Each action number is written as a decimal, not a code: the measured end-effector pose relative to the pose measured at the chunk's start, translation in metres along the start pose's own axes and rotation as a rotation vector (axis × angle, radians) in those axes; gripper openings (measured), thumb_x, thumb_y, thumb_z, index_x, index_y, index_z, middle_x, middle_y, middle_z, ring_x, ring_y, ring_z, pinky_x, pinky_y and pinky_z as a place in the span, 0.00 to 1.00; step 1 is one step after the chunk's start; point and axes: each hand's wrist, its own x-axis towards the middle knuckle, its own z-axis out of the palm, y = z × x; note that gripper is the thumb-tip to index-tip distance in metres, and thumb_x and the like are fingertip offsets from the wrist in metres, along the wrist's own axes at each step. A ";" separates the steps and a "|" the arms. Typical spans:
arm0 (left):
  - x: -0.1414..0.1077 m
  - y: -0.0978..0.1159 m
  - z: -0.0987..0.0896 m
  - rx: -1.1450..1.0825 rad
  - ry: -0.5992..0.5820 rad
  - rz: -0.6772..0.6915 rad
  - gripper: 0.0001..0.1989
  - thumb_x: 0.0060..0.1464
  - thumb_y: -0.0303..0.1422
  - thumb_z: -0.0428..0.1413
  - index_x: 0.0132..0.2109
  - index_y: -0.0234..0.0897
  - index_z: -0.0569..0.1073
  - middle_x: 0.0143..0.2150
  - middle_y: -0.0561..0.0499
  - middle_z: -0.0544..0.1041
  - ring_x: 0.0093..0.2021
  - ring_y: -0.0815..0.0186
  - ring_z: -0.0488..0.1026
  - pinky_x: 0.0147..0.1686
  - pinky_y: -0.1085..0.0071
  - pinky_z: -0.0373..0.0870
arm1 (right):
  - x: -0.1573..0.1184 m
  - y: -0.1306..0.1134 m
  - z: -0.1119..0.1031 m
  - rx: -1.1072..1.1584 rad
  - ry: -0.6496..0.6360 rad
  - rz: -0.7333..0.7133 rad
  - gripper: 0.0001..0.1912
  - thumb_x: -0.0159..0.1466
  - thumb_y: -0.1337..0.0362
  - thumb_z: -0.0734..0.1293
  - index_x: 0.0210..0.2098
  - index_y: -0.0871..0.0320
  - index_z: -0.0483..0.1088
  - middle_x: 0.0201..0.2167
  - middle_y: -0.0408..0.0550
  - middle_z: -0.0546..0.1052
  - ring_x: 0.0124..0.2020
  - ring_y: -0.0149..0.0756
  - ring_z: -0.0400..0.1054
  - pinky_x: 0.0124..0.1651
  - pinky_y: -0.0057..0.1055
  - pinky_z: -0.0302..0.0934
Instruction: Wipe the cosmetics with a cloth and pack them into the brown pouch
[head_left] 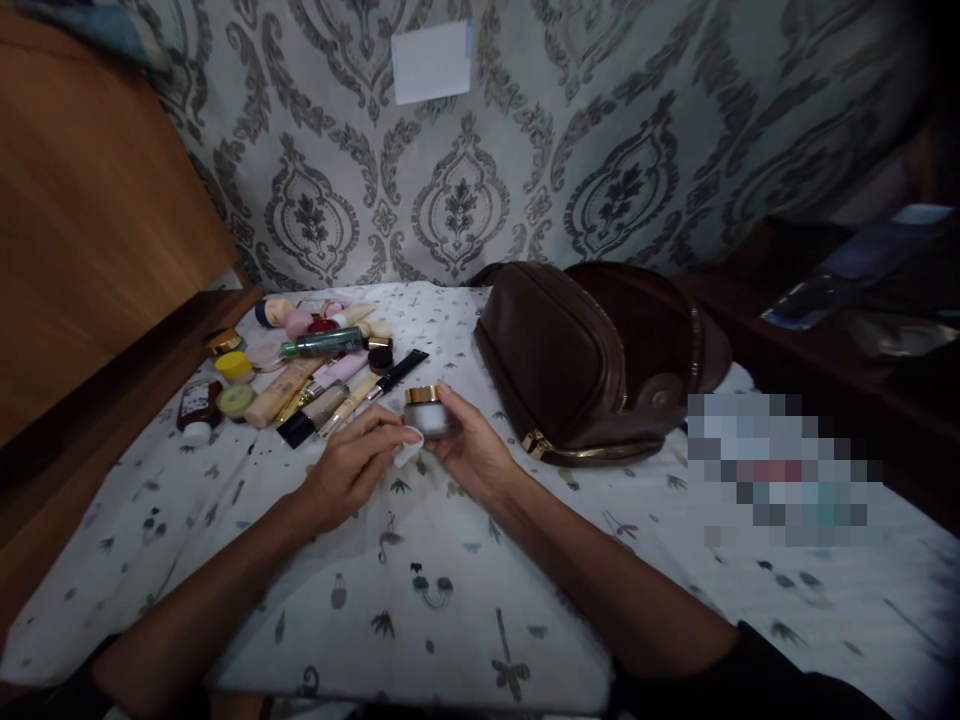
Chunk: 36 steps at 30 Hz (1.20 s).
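My right hand (472,445) is wrapped round a cosmetic jar (429,415) with a gold lid and a pale body, held upright over the cloth. Pinched in my left hand (356,465) is a small white pad (409,448), which looks like a cotton pad, close against the jar's lower left side. Just beyond my left hand lies a cluster of cosmetics, among them a green bottle (326,343), a beige tube (281,393), a black tube (405,370) and a jar with a yellow lid (235,366).
A brown leather bag (570,360) lies on its side to the right, its zip partly undone. Patterned white cloth (420,620) covers the surface. A wooden panel (97,170) stands at the left. Behind hangs a patterned curtain (457,190) bearing a white card (432,63). A blurred patch is at right.
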 end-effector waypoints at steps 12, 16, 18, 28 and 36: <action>0.002 -0.003 -0.004 0.053 0.142 -0.077 0.12 0.65 0.26 0.49 0.50 0.39 0.75 0.43 0.48 0.72 0.45 0.64 0.71 0.44 0.67 0.70 | -0.001 0.006 -0.001 -0.094 -0.119 0.023 0.18 0.52 0.51 0.76 0.32 0.58 0.75 0.30 0.45 0.79 0.35 0.37 0.71 0.35 0.30 0.64; 0.001 -0.001 -0.003 0.066 0.082 -0.020 0.13 0.65 0.25 0.48 0.51 0.39 0.74 0.45 0.47 0.71 0.45 0.64 0.71 0.45 0.68 0.70 | 0.001 0.004 -0.002 -0.049 -0.095 -0.004 0.18 0.51 0.51 0.77 0.30 0.58 0.74 0.28 0.43 0.77 0.33 0.35 0.70 0.36 0.30 0.64; 0.000 0.001 -0.002 0.056 0.031 -0.003 0.13 0.65 0.25 0.48 0.52 0.38 0.73 0.44 0.46 0.71 0.45 0.64 0.71 0.44 0.68 0.70 | 0.001 0.002 -0.002 -0.027 -0.055 -0.006 0.18 0.50 0.52 0.77 0.30 0.58 0.73 0.26 0.42 0.76 0.32 0.34 0.69 0.35 0.30 0.64; 0.002 0.000 -0.003 0.025 0.136 -0.057 0.12 0.65 0.26 0.49 0.50 0.40 0.74 0.44 0.47 0.71 0.45 0.64 0.71 0.44 0.68 0.70 | -0.006 0.001 0.003 -0.145 -0.075 0.022 0.17 0.49 0.53 0.78 0.29 0.59 0.76 0.26 0.43 0.76 0.28 0.31 0.66 0.32 0.29 0.62; 0.001 0.001 -0.002 0.043 0.095 -0.019 0.13 0.65 0.25 0.49 0.52 0.40 0.73 0.45 0.47 0.71 0.45 0.65 0.71 0.43 0.69 0.70 | -0.007 0.000 0.004 -0.100 -0.059 -0.036 0.16 0.47 0.56 0.79 0.29 0.58 0.76 0.27 0.41 0.76 0.30 0.29 0.67 0.34 0.25 0.62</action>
